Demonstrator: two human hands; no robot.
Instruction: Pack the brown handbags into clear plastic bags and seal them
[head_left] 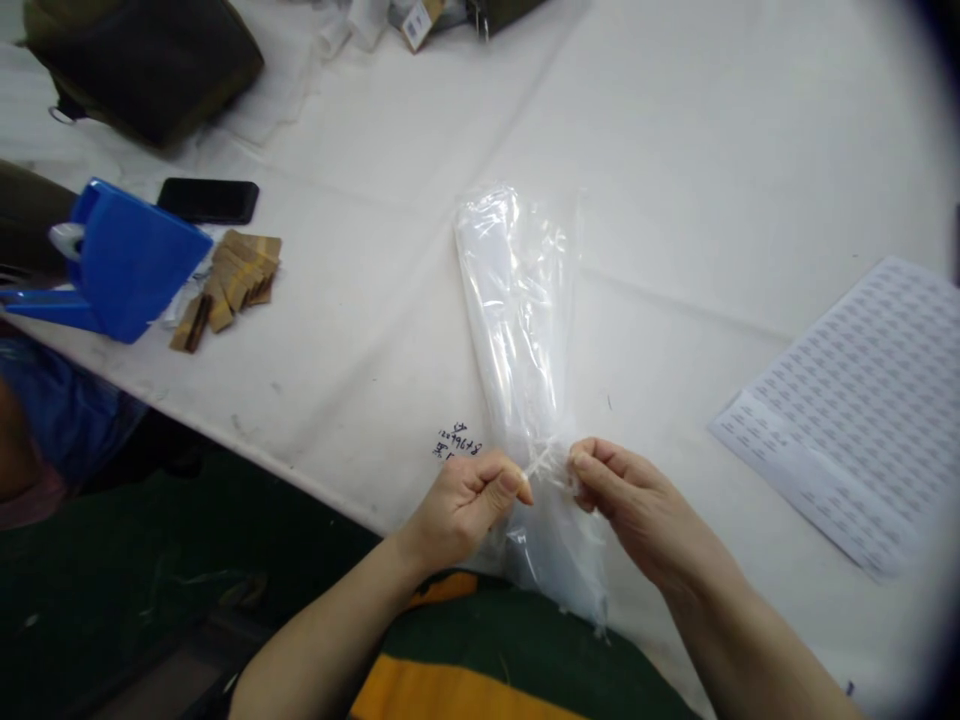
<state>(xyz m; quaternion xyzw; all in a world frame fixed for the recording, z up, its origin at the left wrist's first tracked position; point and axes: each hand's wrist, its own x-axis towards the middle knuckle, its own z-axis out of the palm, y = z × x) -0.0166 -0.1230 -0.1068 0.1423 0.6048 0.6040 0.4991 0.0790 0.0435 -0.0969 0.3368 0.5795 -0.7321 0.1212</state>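
A bundle of clear plastic bags (517, 310) lies lengthwise on the table, its lower end reaching the table's near edge. Around its narrowed waist runs a whitish plastic tie (541, 456), crossed or knotted at the front. My left hand (469, 505) is closed in a pinch at the left of this waist, thumb on top, gripping one end of the tie. At the right, my right hand (619, 490) pinches whitish plastic beside the knot. Whether that is the tie's other end or part of a bag, I cannot tell.
A sheet of printed labels (847, 410) lies at right. To the left are a blue dustpan-like holder (142, 260), brown card tags (236, 275) and a black phone (208, 200). A dark bag (142, 65) stands at far left. Another person's arm (19, 440) shows at the left edge.
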